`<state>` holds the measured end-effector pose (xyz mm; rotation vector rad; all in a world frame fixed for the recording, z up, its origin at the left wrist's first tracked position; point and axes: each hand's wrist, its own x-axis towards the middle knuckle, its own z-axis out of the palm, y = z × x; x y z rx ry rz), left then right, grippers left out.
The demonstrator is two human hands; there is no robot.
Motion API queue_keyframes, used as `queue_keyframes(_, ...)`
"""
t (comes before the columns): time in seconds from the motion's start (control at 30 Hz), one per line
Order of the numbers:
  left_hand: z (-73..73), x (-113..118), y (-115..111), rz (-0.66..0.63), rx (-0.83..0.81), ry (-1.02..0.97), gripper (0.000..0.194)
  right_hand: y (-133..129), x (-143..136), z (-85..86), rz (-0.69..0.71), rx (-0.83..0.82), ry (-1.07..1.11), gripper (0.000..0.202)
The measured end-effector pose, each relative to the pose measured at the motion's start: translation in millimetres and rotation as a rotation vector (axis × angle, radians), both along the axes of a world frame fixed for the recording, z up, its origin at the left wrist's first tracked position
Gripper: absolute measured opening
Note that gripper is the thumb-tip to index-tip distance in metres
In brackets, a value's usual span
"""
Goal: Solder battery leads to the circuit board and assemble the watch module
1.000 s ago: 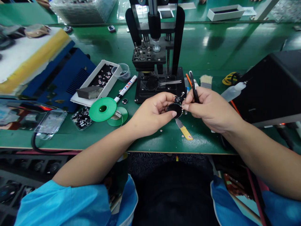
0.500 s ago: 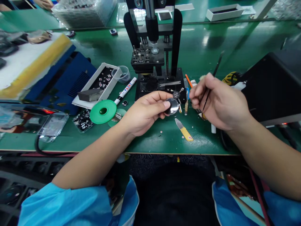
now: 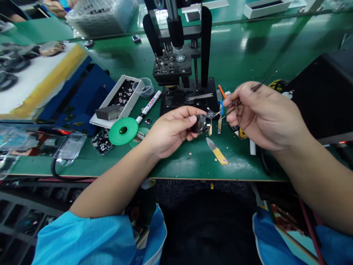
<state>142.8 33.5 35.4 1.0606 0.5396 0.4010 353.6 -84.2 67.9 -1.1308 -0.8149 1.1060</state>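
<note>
My left hand [image 3: 173, 130] pinches a round dark glossy disc [image 3: 199, 124], like a watch screen, between thumb and fingers. Attached beside it, or held close against it, is a small round part with ribbon-like strips [image 3: 210, 114]; I cannot tell how they join. In my right hand [image 3: 261, 114] is a pair of tweezers [image 3: 234, 104], held like a pen with both tips pointing left, close to that small part. Whether the tips touch it is unclear. Below the hands a yellow-handled blade [image 3: 217, 151] lies on the green bench.
A black hand press [image 3: 186, 94] stands right behind my hands. To the left are a paint marker [image 3: 149, 106], a green reel [image 3: 123, 131] and a white box of small parts [image 3: 131, 96]. A black machine [image 3: 325, 95] stands at the right. Another person's hand [image 3: 56, 7] shows far left.
My right hand has turned and lowered the tweezers leftward, their tips now near the small part. The disc has tilted in my left hand. The view has shifted slightly.
</note>
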Motion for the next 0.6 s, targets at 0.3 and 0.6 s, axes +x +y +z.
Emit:
queue_keyframes(0.3, 4.3, 0.4, -0.7, 0.003, -0.05, -0.032, 0.025, 1.3, 2.6, -11.1, 0.071, 0.071, -0.062, 0.041)
queue_keyframes(0.6, 2.8, -2.4, 4.7, -0.047, -0.135, -0.098, 0.014, 0.4, -6.4, -17.0, -0.018, 0.198, -0.123, 0.033)
